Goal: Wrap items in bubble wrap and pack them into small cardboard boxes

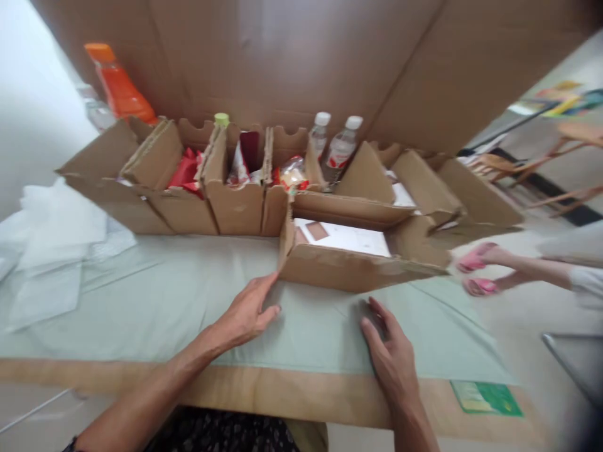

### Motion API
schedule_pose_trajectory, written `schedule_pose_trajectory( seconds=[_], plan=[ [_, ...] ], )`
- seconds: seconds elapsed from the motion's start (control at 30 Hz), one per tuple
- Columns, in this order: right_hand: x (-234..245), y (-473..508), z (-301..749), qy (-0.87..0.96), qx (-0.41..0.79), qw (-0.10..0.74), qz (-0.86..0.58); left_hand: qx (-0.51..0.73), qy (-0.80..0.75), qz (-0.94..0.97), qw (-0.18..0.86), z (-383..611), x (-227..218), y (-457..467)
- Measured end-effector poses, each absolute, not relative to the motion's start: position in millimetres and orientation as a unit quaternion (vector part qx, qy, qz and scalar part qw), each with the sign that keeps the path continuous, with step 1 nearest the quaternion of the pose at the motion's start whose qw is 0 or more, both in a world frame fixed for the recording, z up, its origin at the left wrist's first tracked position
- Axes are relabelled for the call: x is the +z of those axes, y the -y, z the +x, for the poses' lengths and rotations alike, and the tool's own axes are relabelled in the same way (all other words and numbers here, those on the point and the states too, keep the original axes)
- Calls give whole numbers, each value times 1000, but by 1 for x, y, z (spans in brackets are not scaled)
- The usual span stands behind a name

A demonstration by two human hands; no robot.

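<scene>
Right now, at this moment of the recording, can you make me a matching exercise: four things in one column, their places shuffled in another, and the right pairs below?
Things
1. Orange bottle
2. White box with a brown square
3. Flat green packet
4. Left hand

Places
A. On the wooden table edge, at the lower right of the picture
B. By the left end of the front cardboard bin, fingers spread
C. At the upper left of the picture
D. Inside the front cardboard bin

Pairs: 1-C, 2-D, 3-A, 4-B
</scene>
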State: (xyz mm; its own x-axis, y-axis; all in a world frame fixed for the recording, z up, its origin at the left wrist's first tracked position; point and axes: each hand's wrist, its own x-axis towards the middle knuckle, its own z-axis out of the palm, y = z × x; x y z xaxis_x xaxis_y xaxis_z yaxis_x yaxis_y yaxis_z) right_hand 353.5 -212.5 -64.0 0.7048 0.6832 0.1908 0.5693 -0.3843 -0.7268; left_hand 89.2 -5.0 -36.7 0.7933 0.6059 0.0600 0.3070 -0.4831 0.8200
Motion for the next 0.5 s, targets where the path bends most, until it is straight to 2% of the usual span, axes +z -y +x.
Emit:
schedule_pose_trajectory(
  seconds=[0.13, 0.2, 0.33, 0.4, 0.5],
  plan=[
    [-86, 224, 346, 500, -49, 317, -804, 118, -229, 882, 395, 34, -22, -10],
    [-91, 220, 347, 527, -72, 292, -795, 156, -328, 869, 335, 4, -16, -31],
    [-90, 213, 348, 542, -77, 269, -792, 232, -586, 766, 132, -62, -12, -78],
    [-87, 213, 349, 538, -76, 263, -797, 228, -655, 718, 58, -94, -10, -94],
    [-86, 212, 350, 522, -65, 259, -810, 213, -708, 673, 16, -134, -6, -113]
  ],
)
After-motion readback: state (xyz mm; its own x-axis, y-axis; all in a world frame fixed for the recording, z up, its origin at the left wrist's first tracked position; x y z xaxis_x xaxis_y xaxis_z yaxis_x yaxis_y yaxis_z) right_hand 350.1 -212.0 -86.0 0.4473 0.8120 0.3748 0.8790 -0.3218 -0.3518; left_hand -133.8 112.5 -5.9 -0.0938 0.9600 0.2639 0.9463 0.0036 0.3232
